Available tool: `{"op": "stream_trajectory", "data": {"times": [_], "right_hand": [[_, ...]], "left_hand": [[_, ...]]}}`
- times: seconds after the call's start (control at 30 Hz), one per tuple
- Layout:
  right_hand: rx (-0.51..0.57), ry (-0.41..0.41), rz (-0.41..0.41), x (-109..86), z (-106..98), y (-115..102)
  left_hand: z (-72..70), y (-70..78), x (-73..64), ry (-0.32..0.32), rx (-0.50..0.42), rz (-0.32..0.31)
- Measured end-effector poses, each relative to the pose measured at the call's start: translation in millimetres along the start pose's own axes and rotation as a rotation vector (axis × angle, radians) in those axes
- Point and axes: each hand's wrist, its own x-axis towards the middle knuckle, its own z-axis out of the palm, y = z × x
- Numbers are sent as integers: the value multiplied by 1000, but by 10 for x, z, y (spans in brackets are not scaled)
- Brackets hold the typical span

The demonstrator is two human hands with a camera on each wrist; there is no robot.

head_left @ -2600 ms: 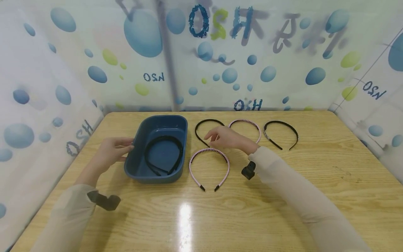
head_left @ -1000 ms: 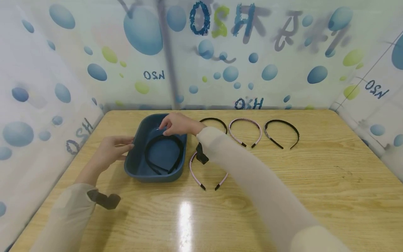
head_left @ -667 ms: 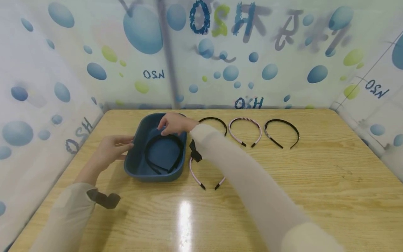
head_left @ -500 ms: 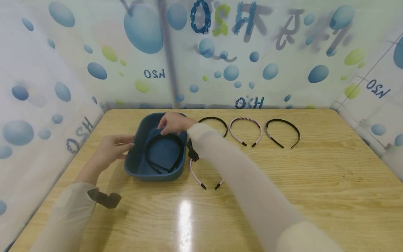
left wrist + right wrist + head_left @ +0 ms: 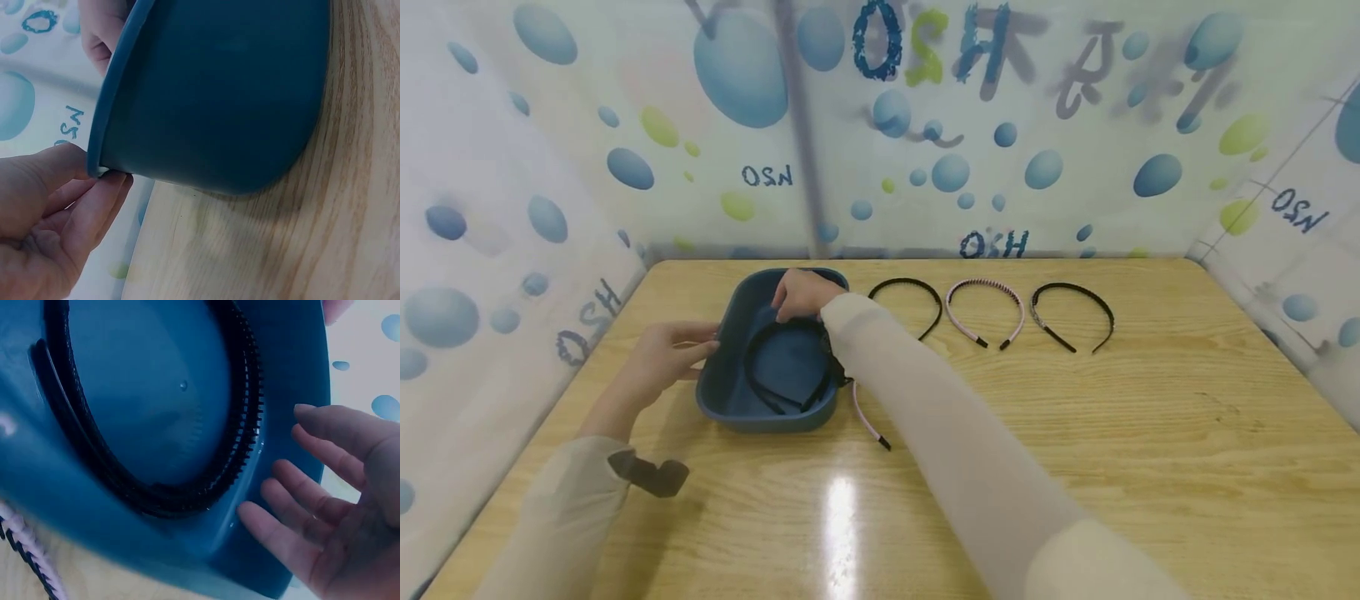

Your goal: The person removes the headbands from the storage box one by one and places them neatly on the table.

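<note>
My left hand [image 5: 666, 362] pinches the left rim of a blue plastic basin [image 5: 767, 425]. Its thumb and fingertips meet at the rim in the left wrist view, against the basin wall [image 5: 231, 94]. My right hand [image 5: 802, 294] is over the far part of the basin, above the top curve of the black headbands [image 5: 749, 362] lying inside. In the right wrist view, the right hand [image 5: 337, 500] has loosely bent, spread fingers with nothing between them. Toothed black headbands [image 5: 245, 406] lie overlapped there on the basin floor, beside the fingertips.
A pink headband [image 5: 867, 417] lies right of the basin, mostly hidden under the right sleeve. Behind it, in a row, are a black headband [image 5: 937, 307], a pink one [image 5: 985, 282] and another black one [image 5: 1078, 289]. All rest on the wooden table [image 5: 1150, 433].
My right hand has moved left from above the headbands on the table to over the basin, then slightly farther left lately. My left hand has stayed at the rim.
</note>
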Motion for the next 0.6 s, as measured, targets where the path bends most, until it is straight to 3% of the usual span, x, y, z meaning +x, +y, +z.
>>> {"op": "stream_trajectory", "data": {"times": [0.27, 0.6], "right_hand": [[-60, 21, 107, 11, 8, 21], [-8, 4, 166, 8, 18, 33]], "left_hand": [[9, 17, 15, -4, -12, -5], [1, 5, 21, -3, -9, -9]]}}
